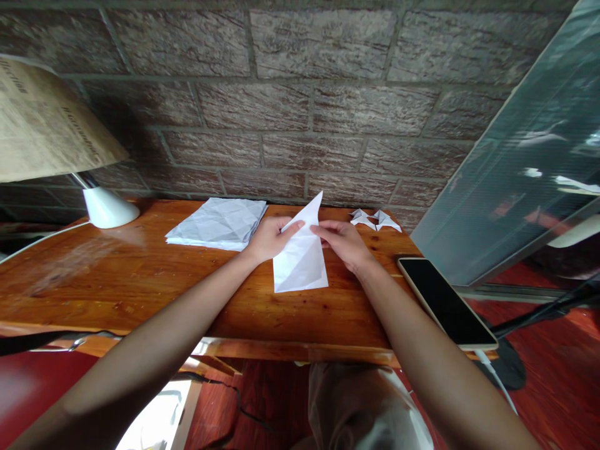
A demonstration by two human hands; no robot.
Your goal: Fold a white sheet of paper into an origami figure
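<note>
A white sheet of paper (300,265), partly folded to a point at its top, is held between my two hands above the wooden table (154,275). My left hand (274,237) grips its left edge, with the thumb lying across the front. On the right edge, my right hand (342,240) pinches the paper between thumb and fingers. Creases run across the lower part of the sheet. Left of my left hand lies a stack of creased white paper (215,223). Small folded paper pieces (375,219) rest beyond my right hand.
A lamp with a white base (110,208) and a printed shade (51,125) stands at the left. A smartphone (445,303) with a white cable lies at the table's right edge. Behind the table rises a brick wall (281,106); a glass panel (506,169) stands at the right.
</note>
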